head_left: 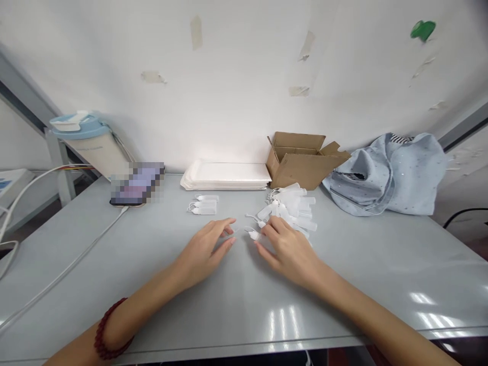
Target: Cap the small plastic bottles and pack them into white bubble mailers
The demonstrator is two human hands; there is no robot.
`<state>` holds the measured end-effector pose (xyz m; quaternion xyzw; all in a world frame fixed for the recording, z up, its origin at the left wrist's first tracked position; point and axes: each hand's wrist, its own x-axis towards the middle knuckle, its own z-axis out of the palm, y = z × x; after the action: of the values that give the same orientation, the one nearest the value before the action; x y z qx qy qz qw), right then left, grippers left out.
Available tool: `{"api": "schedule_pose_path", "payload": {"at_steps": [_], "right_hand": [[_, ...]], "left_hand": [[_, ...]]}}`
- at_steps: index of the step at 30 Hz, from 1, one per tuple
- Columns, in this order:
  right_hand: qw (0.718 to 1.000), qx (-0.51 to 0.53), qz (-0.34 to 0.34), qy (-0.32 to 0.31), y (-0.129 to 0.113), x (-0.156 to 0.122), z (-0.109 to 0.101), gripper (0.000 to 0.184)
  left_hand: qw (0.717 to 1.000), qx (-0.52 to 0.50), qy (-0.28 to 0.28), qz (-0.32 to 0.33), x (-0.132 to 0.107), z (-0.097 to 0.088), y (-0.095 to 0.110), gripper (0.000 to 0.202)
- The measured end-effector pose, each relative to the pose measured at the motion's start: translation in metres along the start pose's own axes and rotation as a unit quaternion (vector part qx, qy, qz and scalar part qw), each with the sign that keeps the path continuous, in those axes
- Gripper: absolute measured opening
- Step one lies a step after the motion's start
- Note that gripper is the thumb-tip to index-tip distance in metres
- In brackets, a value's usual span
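My right hand (287,249) has its fingers closed round a small translucent squeeze bottle (254,235). Its white tip, with a thin strand trailing left, shows past my fingertips, while the body is hidden beneath the hand. Facing it, my left hand (208,249) hovers over the grey table (232,305) with thumb and fingers apart and nothing visibly held. The strand's end comes close to those fingers; whether they touch I cannot tell. Beyond my right hand lies a loose pile of similar bottles (292,201). Several more bottles (205,206) lie side by side past my left hand.
A stack of white padded envelopes (229,175) rests against the wall, beside an open cardboard box (301,170). A light blue cloth bag (404,178) lies at right. On the left are a phone (139,185) with a white cable (76,262) and a tumbler (95,147).
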<state>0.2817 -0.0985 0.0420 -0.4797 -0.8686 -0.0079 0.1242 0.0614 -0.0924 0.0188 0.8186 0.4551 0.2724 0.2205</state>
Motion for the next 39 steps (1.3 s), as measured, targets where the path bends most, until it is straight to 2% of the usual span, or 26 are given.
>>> {"api": "schedule_pose_path", "payload": {"at_steps": [3,6,12,18,23,29,39], "right_hand": [[0.999,0.024,-0.029,0.031,0.001,-0.001,-0.006,0.022],[0.997,0.031,-0.052,0.054,0.002,-0.001,-0.008,0.022],[0.995,0.073,-0.052,0.052,0.006,0.000,-0.008,0.020],[0.983,0.170,-0.045,0.049,0.006,-0.002,-0.011,0.018],[0.973,0.207,-0.083,0.065,0.005,-0.003,-0.012,0.017],[0.969,0.216,-0.107,0.057,0.007,-0.002,-0.012,0.017],[0.971,0.216,-0.094,0.040,0.012,0.000,-0.013,0.016]], "left_hand": [[0.999,-0.030,-0.024,-0.024,-0.001,0.000,0.004,0.031],[0.999,-0.031,-0.030,-0.013,0.000,-0.001,0.010,0.025],[0.998,-0.064,-0.017,0.001,0.001,-0.006,0.017,0.029],[0.988,-0.148,0.014,-0.049,-0.001,-0.012,0.020,0.020],[0.979,-0.196,-0.006,-0.062,-0.003,-0.011,0.024,0.022],[0.982,-0.177,-0.029,-0.065,-0.002,-0.009,0.028,0.023],[0.982,-0.180,-0.021,-0.050,0.000,-0.008,0.030,0.022]]}}
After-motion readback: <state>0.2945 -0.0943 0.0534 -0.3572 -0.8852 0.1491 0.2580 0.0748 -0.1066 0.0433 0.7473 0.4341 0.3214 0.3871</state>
